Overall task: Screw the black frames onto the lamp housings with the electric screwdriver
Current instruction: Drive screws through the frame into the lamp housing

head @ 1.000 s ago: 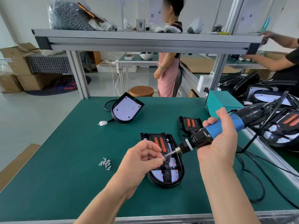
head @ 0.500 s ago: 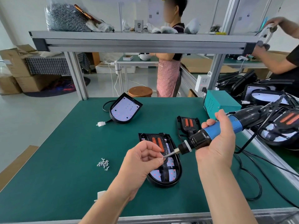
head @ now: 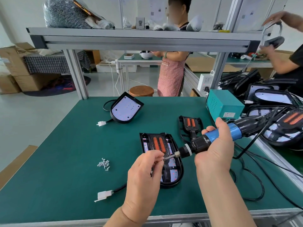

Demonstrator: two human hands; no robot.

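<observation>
A lamp housing (head: 177,176) with a black frame (head: 158,143) laid in it lies on the green mat (head: 65,161) in front of me. My right hand (head: 214,148) grips the blue-and-black electric screwdriver (head: 213,140), held slanted above the housing with its bit pointing left. My left hand (head: 146,167) has its fingers curled at the bit's tip, pinching something there; the screw itself is too small to make out. A small pile of screws (head: 104,163) lies to the left. A second housing (head: 125,110) without a frame sits farther back, and a loose black frame (head: 190,124) lies behind the screwdriver.
A teal power box (head: 224,106) stands at the right, with the screwdriver's cable (head: 249,182) looping over the mat. More lamp housings (head: 278,128) are stacked at the far right. A white connector (head: 104,194) lies near the front. Two people work behind the aluminium shelf frame (head: 131,41).
Both hands keep their hold at the screwdriver's tip, drifting slightly. The view has tipped so the white connector at the front shows. The person at the right lifted a part higher.
</observation>
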